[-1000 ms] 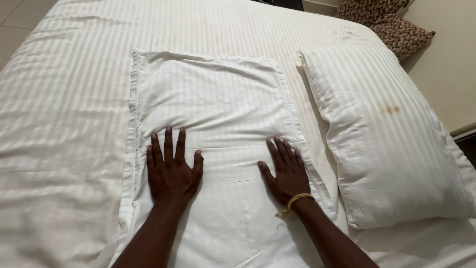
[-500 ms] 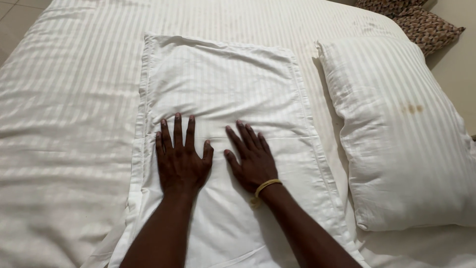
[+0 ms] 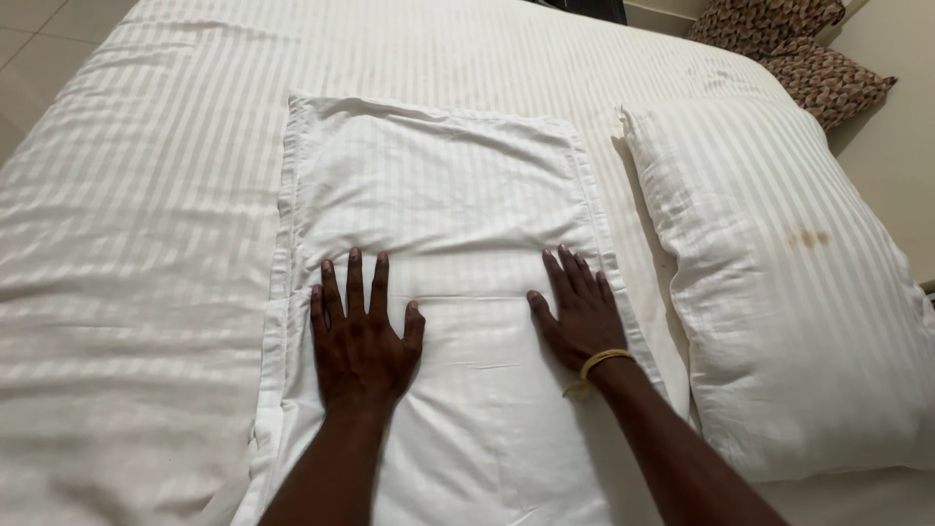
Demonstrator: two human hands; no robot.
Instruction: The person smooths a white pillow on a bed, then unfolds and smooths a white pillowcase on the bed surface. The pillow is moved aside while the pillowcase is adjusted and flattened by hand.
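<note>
Broadly, a bed [image 3: 146,244] in white striped linen fills nearly the whole view, running from the near edge to the far end. On its right half lies a plump white striped pillow [image 3: 789,292], set lengthwise, with a small brownish stain on its upper face. Left of that pillow, roughly in the middle of the bed, a flat white pillowcase [image 3: 438,185] is spread out, its long side running near to far and its flanged border showing along the left and far edges. It looks nearly empty, though whether a thin filling sits in its far half is hard to tell from this angle.

At the far right corner two patterned brown cushions [image 3: 799,49] rest against each other, well apart from the hands.

Both hands lie on the near half of the pillowcase. The left hand [image 3: 358,336] is flat, palm down, fingers pointing far and slightly spread, gripping nothing; it sits just inside the left border. The right hand [image 3: 579,312] is likewise flat and loose, pressed on the cloth close to the right border, just beside the pillow's near left edge. A thin yellow band [image 3: 596,365] circles the right wrist. The pillowcase stretches beyond the fingertips of both hands.
</note>
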